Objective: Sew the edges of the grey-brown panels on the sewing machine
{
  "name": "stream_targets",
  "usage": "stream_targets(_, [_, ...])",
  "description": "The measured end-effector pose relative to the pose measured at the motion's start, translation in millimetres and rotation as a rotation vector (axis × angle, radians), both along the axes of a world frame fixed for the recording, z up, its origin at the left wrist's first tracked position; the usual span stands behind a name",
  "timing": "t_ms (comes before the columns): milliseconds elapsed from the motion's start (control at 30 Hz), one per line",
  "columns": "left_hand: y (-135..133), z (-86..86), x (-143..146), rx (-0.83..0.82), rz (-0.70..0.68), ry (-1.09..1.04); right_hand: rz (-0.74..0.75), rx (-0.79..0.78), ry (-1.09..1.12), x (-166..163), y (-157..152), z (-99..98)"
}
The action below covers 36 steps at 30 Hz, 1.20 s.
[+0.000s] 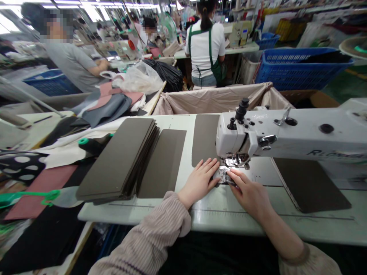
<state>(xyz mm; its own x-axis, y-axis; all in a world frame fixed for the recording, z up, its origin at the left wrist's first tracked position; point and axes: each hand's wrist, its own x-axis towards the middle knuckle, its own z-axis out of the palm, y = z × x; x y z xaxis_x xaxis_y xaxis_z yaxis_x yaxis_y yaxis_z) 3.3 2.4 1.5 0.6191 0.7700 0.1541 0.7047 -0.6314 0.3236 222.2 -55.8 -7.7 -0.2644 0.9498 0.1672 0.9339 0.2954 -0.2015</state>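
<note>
My left hand (200, 178) lies flat on the white sewing table (218, 214), fingers stretched out toward the presser foot (235, 162) of the white sewing machine (289, 133). My right hand (249, 193) rests just right of it, fingertips pressed at the needle plate (223, 175). I cannot make out anything gripped in either hand. A dark brown panel (204, 138) lies flat behind my left hand, partly under the machine head. A stack of several brown panels (120, 160) sits to the left, with a single brown panel (163, 162) beside it.
Another brown panel (309, 183) lies under the machine arm at right. A fabric-lined bin (212, 100) stands behind the table, blue crates (298, 67) beyond. Pink and grey leather pieces (109, 101) and plastic bags (137, 78) crowd the left bench. Other people work in the background.
</note>
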Motion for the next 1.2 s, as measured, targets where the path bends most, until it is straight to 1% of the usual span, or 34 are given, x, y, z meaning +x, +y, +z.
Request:
stream_targets(133, [5.5, -0.7, 1.2, -0.005, 0.012, 0.003, 0.003, 0.017, 0.029, 0.6, 0.7, -1.4])
stream_targets(300, [5.7, 0.7, 1.3, -0.003, 0.012, -0.008, 0.013, 0.040, 0.055, 0.8, 0.9, -2.2])
stream_targets(500, [7.8, 2.7, 1.1, -0.002, 0.006, 0.001, 0.007, 0.025, 0.045, 1.1, 0.5, -2.6])
stream_targets(833, [8.1, -1.5, 2.1, 0.028, 0.014, -0.001, 0.015, 0.018, 0.053, 0.7, 1.3, -1.2])
stream_targets(1000, [8.9, -1.7, 1.8, 0.021, 0.016, -0.006, 0.006, 0.023, 0.031, 0.4, 1.2, -2.0])
stream_targets(1200, [8.8, -1.2, 1.6, 0.018, 0.015, -0.020, 0.013, 0.014, 0.060, 1.0, 0.9, -1.7])
